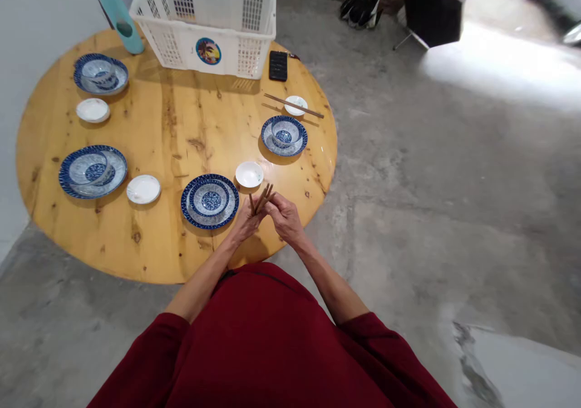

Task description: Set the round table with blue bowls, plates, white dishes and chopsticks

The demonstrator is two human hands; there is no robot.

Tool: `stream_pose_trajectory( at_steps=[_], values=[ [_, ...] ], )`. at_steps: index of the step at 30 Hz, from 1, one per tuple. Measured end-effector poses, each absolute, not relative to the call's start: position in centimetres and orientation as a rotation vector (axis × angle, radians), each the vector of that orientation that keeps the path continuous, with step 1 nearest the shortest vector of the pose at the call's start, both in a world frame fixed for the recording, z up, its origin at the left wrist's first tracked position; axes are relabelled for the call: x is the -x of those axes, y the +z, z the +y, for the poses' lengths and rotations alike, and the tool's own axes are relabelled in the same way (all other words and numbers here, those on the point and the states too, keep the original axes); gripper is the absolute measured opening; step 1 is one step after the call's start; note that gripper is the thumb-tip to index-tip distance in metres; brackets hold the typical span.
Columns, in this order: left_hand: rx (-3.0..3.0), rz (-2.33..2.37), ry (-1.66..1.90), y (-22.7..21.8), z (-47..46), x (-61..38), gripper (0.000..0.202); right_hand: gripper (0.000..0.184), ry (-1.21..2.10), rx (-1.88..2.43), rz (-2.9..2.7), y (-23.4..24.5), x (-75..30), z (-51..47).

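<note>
Taking the round wooden table (181,123) as a clock face, both hands meet over its edge at about 5 o'clock. The left hand (244,221) and the right hand (285,217) have their fingers pressed together around a small bundle of brown chopsticks (262,198). The sticks poke up out of the hands and lean toward 1 o'clock. Just beside the left hand, at 6 o'clock, sits a blue patterned plate (210,201) with a bowl on it. A small white dish (249,174) lies just beyond the chopstick tips. At 3 o'clock a second pair of chopsticks (308,110) rests across another white dish. A white basket (209,20) stands at 12 o'clock, with a teal bottle (115,11) at 11.
</note>
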State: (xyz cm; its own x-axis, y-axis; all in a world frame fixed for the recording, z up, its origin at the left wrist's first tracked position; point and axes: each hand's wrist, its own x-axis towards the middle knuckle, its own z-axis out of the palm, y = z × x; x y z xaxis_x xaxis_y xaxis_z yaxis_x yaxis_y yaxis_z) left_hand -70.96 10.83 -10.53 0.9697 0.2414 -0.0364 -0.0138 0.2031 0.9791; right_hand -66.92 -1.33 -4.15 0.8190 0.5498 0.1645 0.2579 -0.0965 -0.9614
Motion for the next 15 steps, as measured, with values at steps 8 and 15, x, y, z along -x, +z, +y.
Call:
stream_pose_trajectory(
  at_steps=[8, 15],
  values=[
    [-1.499, 0.092, 0.1, -13.7, 10.6, 70.9, 0.047, 0.024, 0.334, 1.633, -0.592, -4.9, 67.6, -1.8],
    [-1.528, 0.057, 0.109, -14.3, 10.1, 70.5, 0.045, 0.041, 0.315, 1.644, -0.517, -4.9, 68.1, -1.3]
  ],
)
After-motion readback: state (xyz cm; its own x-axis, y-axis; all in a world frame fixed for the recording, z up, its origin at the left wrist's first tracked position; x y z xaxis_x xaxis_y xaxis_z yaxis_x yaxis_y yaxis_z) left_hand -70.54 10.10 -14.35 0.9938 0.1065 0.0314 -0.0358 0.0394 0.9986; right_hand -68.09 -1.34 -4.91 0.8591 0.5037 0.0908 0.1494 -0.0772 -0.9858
